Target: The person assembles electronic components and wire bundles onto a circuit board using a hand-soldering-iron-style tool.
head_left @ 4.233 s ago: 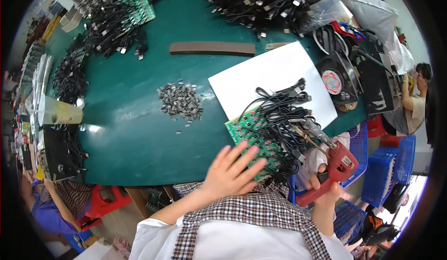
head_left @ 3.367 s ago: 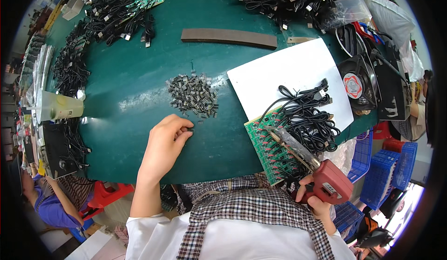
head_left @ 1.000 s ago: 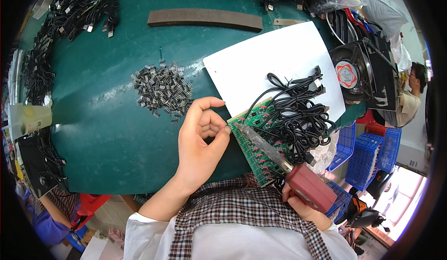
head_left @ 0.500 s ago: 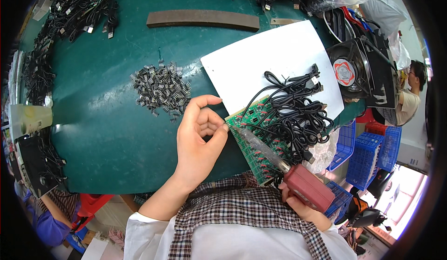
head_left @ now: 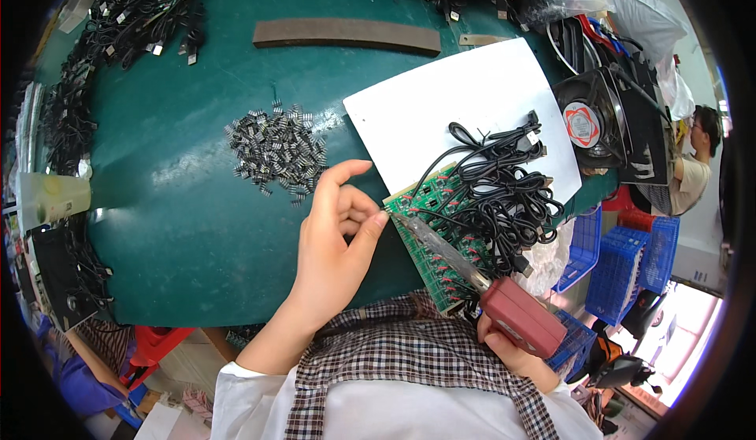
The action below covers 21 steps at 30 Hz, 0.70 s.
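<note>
A red-bodied soldering gun is gripped in my right hand, low at the right. Its long grey barrel slants up and left across a green circuit board panel, with the tip near the board's upper left corner. At that same corner my left hand pinches with thumb and fingers, the index finger arched above; whatever is between the fingertips is too small to make out. Coiled black USB cables lie over the board's right side. Beyond my left hand is a pile of small black connectors with metal pins.
Under the board lies a white sheet. A dark bar rests at the back of the green table. A fan stands to the right, a translucent cup at the left. Blue crates and another person are farther right.
Both hands stay almost in place at the board's corner, the soldering gun nearly still. The whole view has shifted slightly.
</note>
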### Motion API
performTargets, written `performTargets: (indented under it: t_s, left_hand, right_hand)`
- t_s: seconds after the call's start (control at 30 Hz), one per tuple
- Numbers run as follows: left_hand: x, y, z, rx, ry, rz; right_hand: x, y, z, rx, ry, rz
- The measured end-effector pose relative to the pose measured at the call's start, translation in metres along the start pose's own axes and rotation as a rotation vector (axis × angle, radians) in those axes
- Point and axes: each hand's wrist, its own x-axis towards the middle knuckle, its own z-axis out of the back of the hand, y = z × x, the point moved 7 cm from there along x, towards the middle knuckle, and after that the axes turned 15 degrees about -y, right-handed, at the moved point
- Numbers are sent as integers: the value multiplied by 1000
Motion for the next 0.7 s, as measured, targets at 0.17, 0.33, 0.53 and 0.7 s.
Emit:
performTargets:
  t_s: [0.17,0.33,0.53,0.7]
  left_hand:
    - [-8,-36,48,857,-325,-422]
    - [-1,-26,56,895,-333,-429]
    - [6,-28,61,822,-318,-404]
    - [8,-39,59,980,-232,-526]
  right_hand:
    - [-1,2,3,53,-56,-110]
    - [3,5,-2,503,-119,-300]
    - [-2,2,0,614,-135,-245]
    - [0,5,0,647,-117,-244]
